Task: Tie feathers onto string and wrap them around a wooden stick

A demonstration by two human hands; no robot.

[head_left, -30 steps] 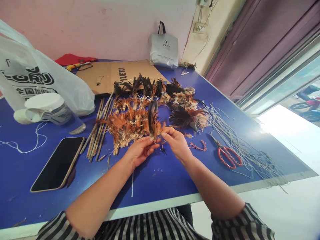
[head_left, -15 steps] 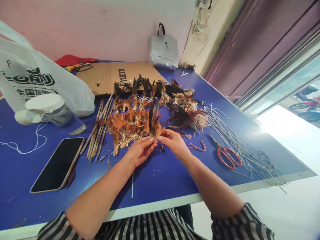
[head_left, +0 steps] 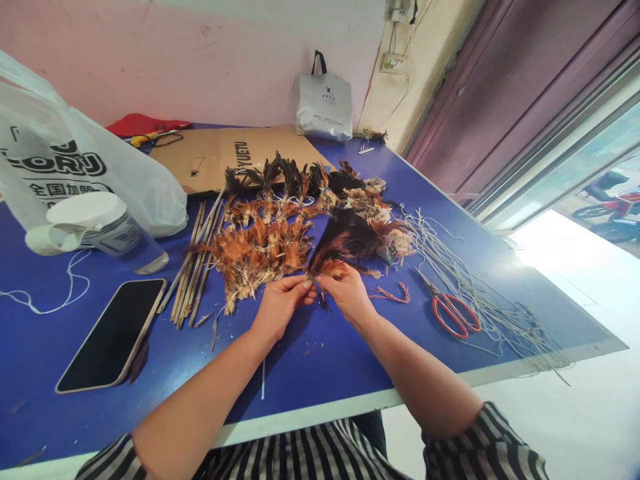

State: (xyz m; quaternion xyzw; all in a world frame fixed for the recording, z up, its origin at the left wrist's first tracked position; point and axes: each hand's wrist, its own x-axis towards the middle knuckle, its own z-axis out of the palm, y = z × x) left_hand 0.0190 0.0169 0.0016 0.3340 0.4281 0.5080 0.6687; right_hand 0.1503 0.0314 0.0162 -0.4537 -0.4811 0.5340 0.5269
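Both my hands meet over the blue table. My left hand and my right hand pinch the base of a small bunch of dark and orange feathers, which leans up and to the right. Just beyond it lies a spread of orange and black feather bunches, tied with pale thread. More dark and cream feathers lie to the right of the held bunch.
Thin sticks and a black phone lie to the left. Red-handled scissors and cut strings lie at right. A jar, a plastic bag, cardboard and a grey bag stand behind.
The held feather bunch has tipped from upright to leaning right, and both hands have drawn closer together at its base.
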